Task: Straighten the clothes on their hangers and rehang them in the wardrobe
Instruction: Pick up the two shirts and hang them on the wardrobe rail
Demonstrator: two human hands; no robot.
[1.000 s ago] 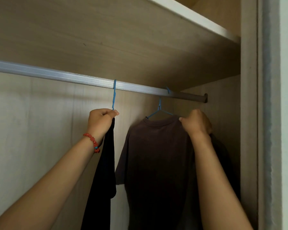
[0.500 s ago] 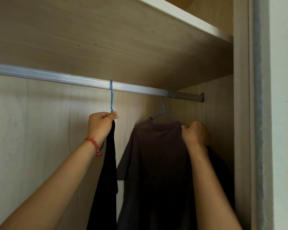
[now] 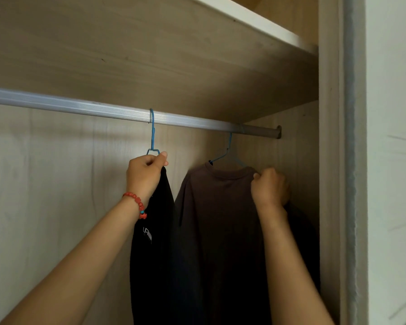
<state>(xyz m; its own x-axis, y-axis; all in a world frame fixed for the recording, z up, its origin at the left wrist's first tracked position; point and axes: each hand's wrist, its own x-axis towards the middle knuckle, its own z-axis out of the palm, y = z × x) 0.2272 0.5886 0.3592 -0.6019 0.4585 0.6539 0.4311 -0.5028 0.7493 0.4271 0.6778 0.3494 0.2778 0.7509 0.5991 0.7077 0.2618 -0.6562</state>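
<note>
A silver rail [image 3: 80, 108] runs across the wardrobe. Two blue hangers hook over it. The left blue hanger [image 3: 152, 132] carries a black garment [image 3: 155, 254] seen edge-on; my left hand [image 3: 144, 174] grips the top of that garment and the hanger's base. The right blue hanger [image 3: 227, 153] holds a dark brown T-shirt [image 3: 218, 231] facing me. My right hand [image 3: 270, 187] pinches the T-shirt's right shoulder by the collar. Another dark garment [image 3: 305, 242] hangs partly hidden behind my right forearm.
A wooden shelf [image 3: 256, 22] sits just above the rail. The wardrobe's right side panel [image 3: 328, 184] stands close to the brown T-shirt. The rail's left stretch carries no hangers; the pale back wall [image 3: 45, 184] shows behind it.
My right hand has slid lower along the brown T-shirt's shoulder. My left hand keeps its grip on the black garment's hanger, and the view has shifted slightly.
</note>
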